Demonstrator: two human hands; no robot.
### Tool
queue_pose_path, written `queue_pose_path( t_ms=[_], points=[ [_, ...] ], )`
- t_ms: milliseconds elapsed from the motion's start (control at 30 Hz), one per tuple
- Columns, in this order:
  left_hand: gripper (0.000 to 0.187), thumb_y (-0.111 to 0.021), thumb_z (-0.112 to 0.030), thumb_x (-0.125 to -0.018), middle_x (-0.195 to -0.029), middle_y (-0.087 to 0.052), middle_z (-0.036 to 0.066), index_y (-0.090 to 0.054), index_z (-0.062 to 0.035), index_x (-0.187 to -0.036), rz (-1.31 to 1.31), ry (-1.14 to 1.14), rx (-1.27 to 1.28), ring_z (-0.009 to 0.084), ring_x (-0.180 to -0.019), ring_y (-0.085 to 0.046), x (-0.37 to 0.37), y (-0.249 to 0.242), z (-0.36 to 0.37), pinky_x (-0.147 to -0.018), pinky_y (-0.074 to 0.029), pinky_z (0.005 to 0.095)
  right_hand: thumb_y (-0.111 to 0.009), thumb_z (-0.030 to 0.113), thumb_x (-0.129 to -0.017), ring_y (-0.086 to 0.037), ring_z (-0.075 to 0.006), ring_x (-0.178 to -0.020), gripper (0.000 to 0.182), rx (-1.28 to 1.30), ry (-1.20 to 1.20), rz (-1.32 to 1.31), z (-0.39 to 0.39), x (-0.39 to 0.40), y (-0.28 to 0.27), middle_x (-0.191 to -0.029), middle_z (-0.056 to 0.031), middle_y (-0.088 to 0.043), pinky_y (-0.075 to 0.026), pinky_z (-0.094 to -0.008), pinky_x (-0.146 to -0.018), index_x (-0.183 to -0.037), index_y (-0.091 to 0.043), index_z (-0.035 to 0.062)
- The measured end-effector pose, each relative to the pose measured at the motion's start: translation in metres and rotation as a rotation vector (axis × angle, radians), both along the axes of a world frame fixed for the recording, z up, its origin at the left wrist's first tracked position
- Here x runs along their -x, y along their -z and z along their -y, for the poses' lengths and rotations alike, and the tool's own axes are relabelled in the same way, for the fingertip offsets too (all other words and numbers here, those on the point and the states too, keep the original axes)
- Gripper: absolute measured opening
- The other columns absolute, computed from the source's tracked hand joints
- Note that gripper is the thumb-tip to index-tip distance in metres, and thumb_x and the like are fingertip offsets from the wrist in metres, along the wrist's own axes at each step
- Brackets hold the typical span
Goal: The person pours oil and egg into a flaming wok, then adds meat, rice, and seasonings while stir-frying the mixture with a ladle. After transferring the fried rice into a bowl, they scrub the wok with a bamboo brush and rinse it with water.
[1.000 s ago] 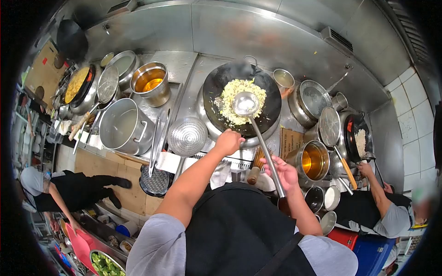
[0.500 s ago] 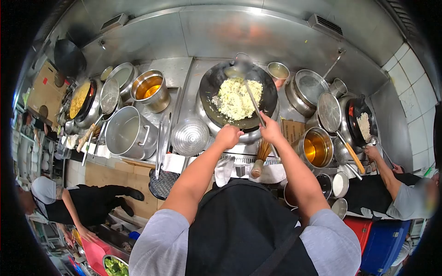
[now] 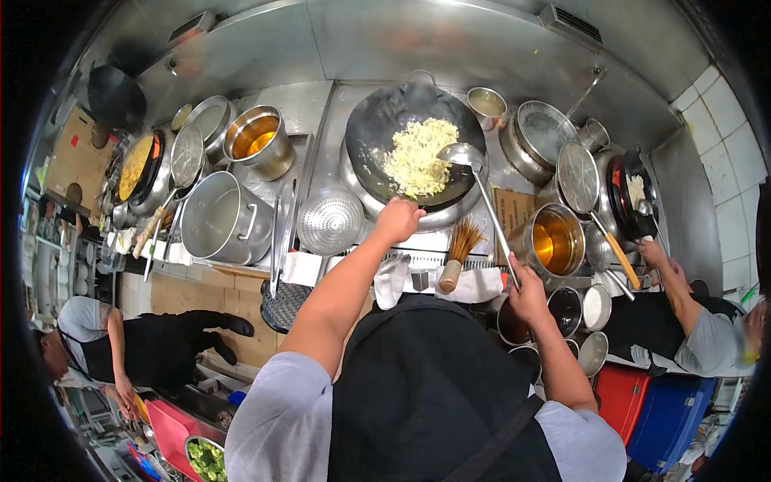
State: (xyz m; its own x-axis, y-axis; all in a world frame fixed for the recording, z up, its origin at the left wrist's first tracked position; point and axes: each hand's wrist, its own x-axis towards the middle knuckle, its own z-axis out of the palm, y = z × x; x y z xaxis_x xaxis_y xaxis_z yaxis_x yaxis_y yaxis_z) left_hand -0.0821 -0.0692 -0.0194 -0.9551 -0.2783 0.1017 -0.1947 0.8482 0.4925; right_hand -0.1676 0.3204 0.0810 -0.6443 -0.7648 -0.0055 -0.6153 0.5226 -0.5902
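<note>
From far away, I see a bright, clear middle. White light shines back from the metal wall [image 3: 385,40], most strongly near the top of my view. The ladle [image 3: 461,153] gleams too. A smudgy blur sits on the far side of the dark wok [image 3: 367,124]. My view is round, with black corners. Near the edges, the wall tiles [image 3: 711,138] bend and the shelves [image 3: 68,257] look fuzzy.

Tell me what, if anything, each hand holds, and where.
Right hand: long silver metal ladle, near its handle's end. Left hand: closed at near rim of round black metal wok; grip hidden.
</note>
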Motion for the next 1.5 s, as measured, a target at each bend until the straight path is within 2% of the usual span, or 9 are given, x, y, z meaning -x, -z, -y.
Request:
queue_pose_path(
  t_ms=[233,300,400,533,667,1067,1267,1433,1500],
  points=[
    [0.038,-0.062,-0.030,-0.103,-0.091,-0.071,0.026,-0.070,-0.0002,-0.081,-0.084,-0.119,-0.045,0.0456,-0.093,-0.066,-0.055,-0.100,-0.058,-0.089,-0.051,0.0539,-0.067,-0.007,-0.088,-0.067,-0.0232,-0.097,0.082,-0.024,-0.132,0.548,-0.051,-0.055,-0.155,-0.104,-0.0126,-0.069,-0.053,-0.0351,-0.095,-0.164,-0.043,0.0129],
    [0.036,-0.063,-0.028,-0.102,-0.086,-0.070,0.026,-0.070,-0.0001,-0.081,-0.046,-0.016,-0.078,0.0464,-0.089,-0.067,-0.079,-0.127,-0.074,-0.089,-0.051,0.0541,-0.067,-0.007,-0.088,-0.069,-0.0255,-0.094,0.080,-0.182,-0.097,0.800,-0.063,-0.056,-0.198,-0.104,-0.0151,-0.070,-0.054,-0.0359,-0.093,-0.162,-0.046,0.0138],
    [0.036,-0.063,-0.028,-0.102,-0.082,-0.070,0.026,-0.071,0.0001,-0.081,-0.085,-0.036,-0.082,0.0471,-0.085,-0.067,-0.059,-0.110,-0.069,-0.088,-0.051,0.0544,-0.066,-0.006,-0.090,-0.071,-0.0279,-0.093,0.076,-0.120,-0.264,0.483,-0.037,-0.056,-0.189,-0.104,-0.0184,-0.071,-0.056,-0.0381,-0.090,-0.160,-0.048,0.0140],
    [0.035,-0.063,-0.029,-0.101,-0.088,-0.070,0.025,-0.071,0.0002,-0.082,-0.146,-0.142,-0.019,0.0468,-0.088,-0.065,-0.012,-0.029,-0.056,-0.085,-0.051,0.0545,-0.059,-0.002,-0.087,-0.068,-0.0500,-0.104,0.070,-0.086,-0.224,0.151,0.055,-0.010,-0.065,-0.113,-0.0303,-0.070,-0.053,-0.0536,-0.094,-0.155,-0.050,0.0048],
    [0.038,-0.061,-0.031,-0.103,-0.088,-0.071,0.023,-0.071,0.0004,-0.084,-0.082,-0.061,-0.009,0.0437,-0.088,-0.064,-0.058,-0.008,-0.078,-0.079,-0.051,0.0572,-0.062,-0.001,-0.086,-0.067,-0.0482,-0.104,0.071,-0.118,-0.092,0.002,0.109,-0.012,-0.047,-0.109,-0.0317,-0.068,-0.053,-0.0537,-0.092,-0.156,-0.050,0.0043],
    [0.039,-0.064,-0.030,-0.101,-0.089,-0.072,0.027,-0.072,0.0020,-0.080,0.029,-0.072,-0.168,0.0501,-0.093,-0.066,-0.070,-0.136,-0.069,-0.089,-0.052,0.0570,-0.072,0.002,-0.087,-0.066,-0.0457,-0.099,0.068,-0.208,-0.240,0.265,-0.010,-0.062,-0.156,-0.098,-0.0254,-0.065,-0.052,-0.0497,-0.090,-0.153,-0.054,0.0033],
    [0.036,-0.060,-0.031,-0.103,-0.095,-0.074,0.024,-0.074,-0.0020,-0.087,-0.001,-0.101,-0.091,0.0459,-0.098,-0.067,-0.035,-0.041,-0.050,-0.086,-0.053,0.0565,-0.069,0.004,-0.089,-0.064,-0.0466,-0.103,0.069,-0.171,-0.106,-0.040,0.099,-0.018,-0.046,-0.109,-0.0262,-0.064,-0.053,-0.0515,-0.093,-0.156,-0.051,0.0077],
    [0.032,-0.061,-0.030,-0.102,-0.098,-0.074,0.021,-0.077,-0.0037,-0.093,0.110,0.057,-0.108,0.0423,-0.098,-0.065,-0.085,-0.036,-0.053,-0.086,-0.052,0.0564,-0.071,0.003,-0.088,-0.063,-0.0446,-0.104,0.072,-0.160,-0.055,0.012,0.087,-0.035,-0.070,-0.111,-0.0242,-0.061,-0.053,-0.0501,-0.092,-0.157,-0.050,0.0083],
    [0.031,-0.063,-0.028,-0.102,-0.092,-0.073,0.021,-0.076,-0.0027,-0.088,-0.175,-0.031,-0.040,0.0441,-0.093,-0.066,-0.067,-0.041,-0.042,-0.085,-0.051,0.0559,-0.072,0.003,-0.088,-0.066,-0.0437,-0.099,0.075,-0.085,-0.118,-0.033,0.047,-0.055,-0.070,-0.107,-0.0218,-0.063,-0.054,-0.0502,-0.087,-0.158,-0.048,0.0107]
  ],
)
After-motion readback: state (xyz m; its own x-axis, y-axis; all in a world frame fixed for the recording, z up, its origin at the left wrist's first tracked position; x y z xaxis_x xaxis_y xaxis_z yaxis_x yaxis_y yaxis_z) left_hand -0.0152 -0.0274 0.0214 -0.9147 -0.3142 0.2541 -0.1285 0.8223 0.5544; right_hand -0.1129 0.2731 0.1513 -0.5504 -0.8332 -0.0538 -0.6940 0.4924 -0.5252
